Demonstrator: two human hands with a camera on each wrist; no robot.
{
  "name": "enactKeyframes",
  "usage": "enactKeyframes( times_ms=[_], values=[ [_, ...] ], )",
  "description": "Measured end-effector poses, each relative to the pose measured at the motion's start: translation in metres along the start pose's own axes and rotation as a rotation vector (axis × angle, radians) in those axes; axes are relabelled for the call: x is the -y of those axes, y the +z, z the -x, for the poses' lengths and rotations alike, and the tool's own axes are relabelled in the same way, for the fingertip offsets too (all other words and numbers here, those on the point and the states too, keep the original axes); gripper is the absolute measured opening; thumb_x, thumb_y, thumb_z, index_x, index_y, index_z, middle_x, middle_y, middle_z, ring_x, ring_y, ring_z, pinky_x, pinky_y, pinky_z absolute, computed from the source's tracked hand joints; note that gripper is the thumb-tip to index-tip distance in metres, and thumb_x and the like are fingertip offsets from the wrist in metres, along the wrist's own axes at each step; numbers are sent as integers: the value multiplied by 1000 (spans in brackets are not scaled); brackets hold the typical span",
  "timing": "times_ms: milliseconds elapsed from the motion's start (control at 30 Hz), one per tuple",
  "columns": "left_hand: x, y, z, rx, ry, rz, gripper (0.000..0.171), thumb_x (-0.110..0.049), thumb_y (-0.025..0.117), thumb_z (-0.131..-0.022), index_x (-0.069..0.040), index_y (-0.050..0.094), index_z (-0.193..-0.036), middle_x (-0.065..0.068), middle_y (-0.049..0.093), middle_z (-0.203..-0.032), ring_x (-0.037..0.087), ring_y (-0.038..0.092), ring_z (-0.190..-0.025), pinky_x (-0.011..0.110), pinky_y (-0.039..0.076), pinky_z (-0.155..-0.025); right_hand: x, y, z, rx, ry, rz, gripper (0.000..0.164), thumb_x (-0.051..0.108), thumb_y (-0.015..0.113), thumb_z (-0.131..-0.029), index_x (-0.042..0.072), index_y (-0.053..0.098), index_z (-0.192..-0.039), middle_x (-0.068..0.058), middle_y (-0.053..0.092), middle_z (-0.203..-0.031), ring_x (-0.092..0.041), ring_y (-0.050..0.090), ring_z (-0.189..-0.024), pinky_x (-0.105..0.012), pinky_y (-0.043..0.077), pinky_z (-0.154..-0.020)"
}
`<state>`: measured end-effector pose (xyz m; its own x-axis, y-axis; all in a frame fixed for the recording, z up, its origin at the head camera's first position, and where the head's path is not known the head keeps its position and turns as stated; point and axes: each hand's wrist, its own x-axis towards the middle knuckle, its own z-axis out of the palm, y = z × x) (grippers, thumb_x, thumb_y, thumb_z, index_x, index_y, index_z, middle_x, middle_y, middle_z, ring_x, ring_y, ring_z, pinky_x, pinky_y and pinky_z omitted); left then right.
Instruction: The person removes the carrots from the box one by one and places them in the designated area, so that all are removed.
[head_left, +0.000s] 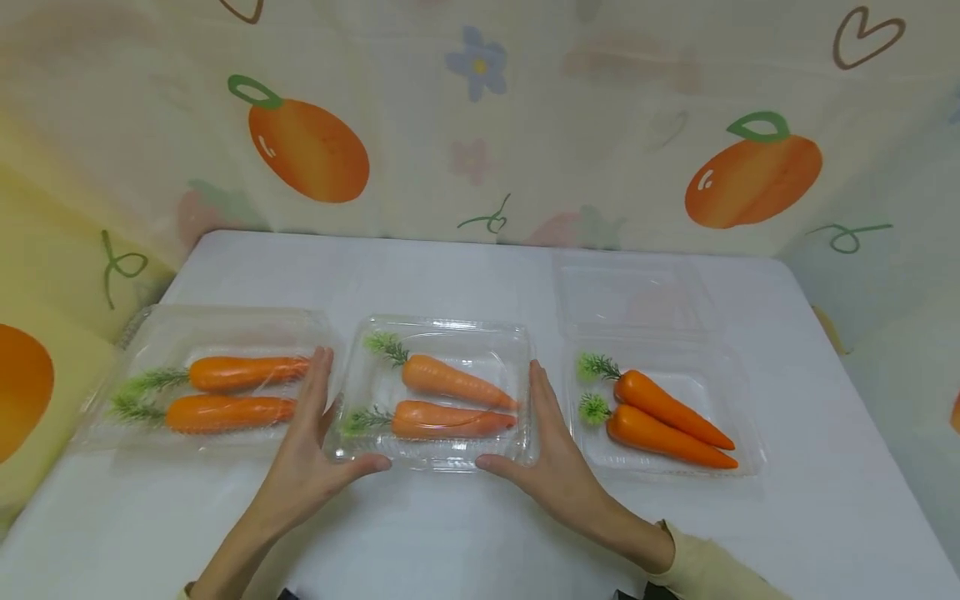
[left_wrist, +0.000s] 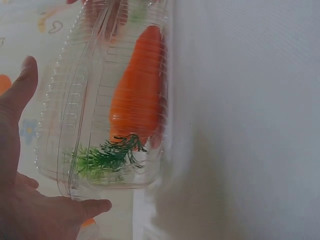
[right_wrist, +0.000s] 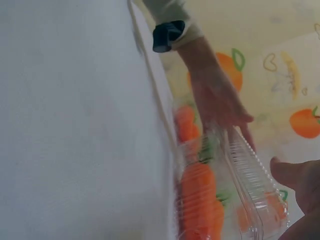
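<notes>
A clear plastic clamshell box (head_left: 448, 322) lies in the middle of the table, its lid down over two carrots with green tops. Through the lid show the upper carrot (head_left: 453, 380) and the lower carrot (head_left: 450, 420). My left hand (head_left: 303, 467) is at the box's left side, fingers straight and thumb spread along the front edge. At the opposite side, my right hand (head_left: 555, 471) mirrors it, with its thumb by the front right corner. The left wrist view shows the box's ridged wall (left_wrist: 80, 105) beside my left hand (left_wrist: 42, 212). Neither hand curls round the box.
To the left, another clear box (head_left: 225, 321) covers two carrots under its plastic. On the right, an open box (head_left: 750, 417) holds two carrots, its lid (head_left: 630, 292) folded back. A white table (head_left: 420, 542) carries everything, with a fruit-patterned cloth (head_left: 540, 150) behind.
</notes>
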<state>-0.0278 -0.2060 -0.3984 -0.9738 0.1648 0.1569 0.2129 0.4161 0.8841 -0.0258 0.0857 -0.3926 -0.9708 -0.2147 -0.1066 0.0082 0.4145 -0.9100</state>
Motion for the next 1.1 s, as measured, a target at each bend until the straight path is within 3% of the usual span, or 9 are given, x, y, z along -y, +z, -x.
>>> enactKeyframes(
  times_ms=[67, 167, 267, 367, 633, 933, 1033, 1100],
  values=[
    [1, 2, 0, 4, -6, 8, 134, -5, 93, -60, -34, 6, -158, -1, -3, -165, 25, 1, -150, 11, 25, -109, -1, 1, 1, -1, -4, 7, 119, 35, 83, -78, 18, -2, -159, -1, -4, -165, -24, 3, -151, -55, 13, -116],
    [1, 4, 0, 3, -13, -12, 132, -9, 94, -59, -36, 10, -157, -2, 2, -165, 25, 0, -150, 37, 22, -119, -1, 3, 1, -10, -15, -17, 121, 32, 84, -77, 17, -3, -158, -1, -5, -165, -25, 2, -150, -56, 14, -116],
    [3, 6, 0, -3, -12, -44, 131, -14, 95, -58, -36, 13, -157, -3, 5, -165, 25, -3, -150, 63, 16, -114, -2, 7, 1, -17, -13, -45, 124, 31, 86, -75, 19, -6, -158, 0, -9, -164, -25, 0, -150, -56, 13, -116],
    [6, 7, 0, -10, -4, -61, 130, -16, 96, -57, -34, 14, -157, -1, 6, -165, 29, -3, -150, 72, 15, -109, -5, 12, 1, -34, -23, -46, 127, 30, 87, -74, 20, -7, -158, -2, -10, -164, -26, -2, -150, -58, 11, -116],
    [16, 11, 6, -4, -29, -48, 133, -13, 96, -56, -23, 11, -159, 12, 9, -164, 38, 10, -147, 70, 17, -109, -16, 19, 4, -98, -104, -64, 130, 27, 91, -68, 17, -1, -159, -7, -7, -164, -27, 0, -150, -61, 12, -115],
    [22, 13, 7, -6, -38, 28, 132, -6, 95, -56, -24, 13, -159, 6, 7, -165, 30, 5, -149, 71, 13, -110, -25, 24, 2, -127, -148, -99, 135, 19, 94, -61, 14, 1, -159, -7, -2, -165, -27, 8, -149, -59, 15, -116],
    [24, 14, 7, -13, -44, 33, 132, -5, 95, -55, -23, 15, -158, 2, 6, -165, 26, 5, -150, 63, 12, -115, -27, 24, 2, -133, -162, -74, 136, 20, 95, -60, 15, 2, -159, -7, -2, -165, -27, 8, -149, -58, 16, -116],
    [25, 15, 6, -20, -36, 40, 131, -3, 94, -54, -21, 16, -158, 2, 7, -165, 25, 5, -150, 47, 12, -120, -29, 25, 1, -139, -170, -50, 136, 21, 95, -60, 15, 3, -159, -6, -2, -165, -26, 7, -150, -58, 16, -116]
  ],
)
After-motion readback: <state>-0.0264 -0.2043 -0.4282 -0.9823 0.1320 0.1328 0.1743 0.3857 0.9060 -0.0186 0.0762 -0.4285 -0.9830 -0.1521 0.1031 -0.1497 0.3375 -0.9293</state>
